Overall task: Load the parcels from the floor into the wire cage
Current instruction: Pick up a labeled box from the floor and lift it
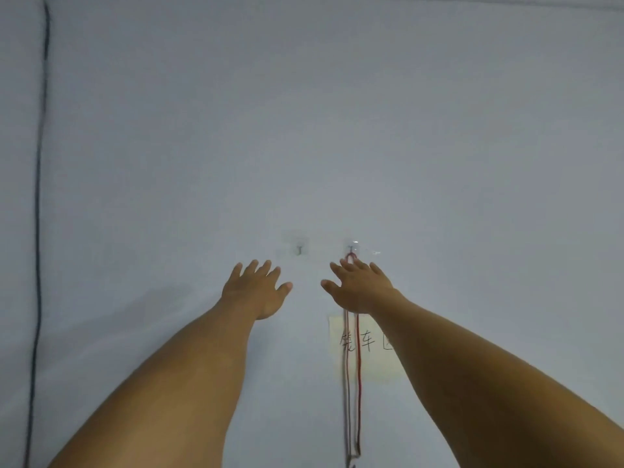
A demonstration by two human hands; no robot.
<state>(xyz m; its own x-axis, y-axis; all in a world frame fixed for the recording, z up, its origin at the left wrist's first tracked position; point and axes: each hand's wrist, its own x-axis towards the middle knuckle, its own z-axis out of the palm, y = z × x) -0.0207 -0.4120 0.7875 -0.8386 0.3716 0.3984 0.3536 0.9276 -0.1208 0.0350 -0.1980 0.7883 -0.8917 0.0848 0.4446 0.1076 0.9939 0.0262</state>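
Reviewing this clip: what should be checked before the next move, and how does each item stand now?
1. Free left hand: ok, fingers spread, holding nothing.
2. Free right hand: ok, open, in front of the red cord.
3. Right hand clear of cord: cannot tell.
4. Sight of parcels: not ok, none show.
5. Sight of cage: not ok, only wall shows.

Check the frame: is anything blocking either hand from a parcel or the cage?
Cannot tell: no parcel or cage shows. The left hand and right hand are open, held out toward a wall; the right one overlaps a red cord hanging from a hook.
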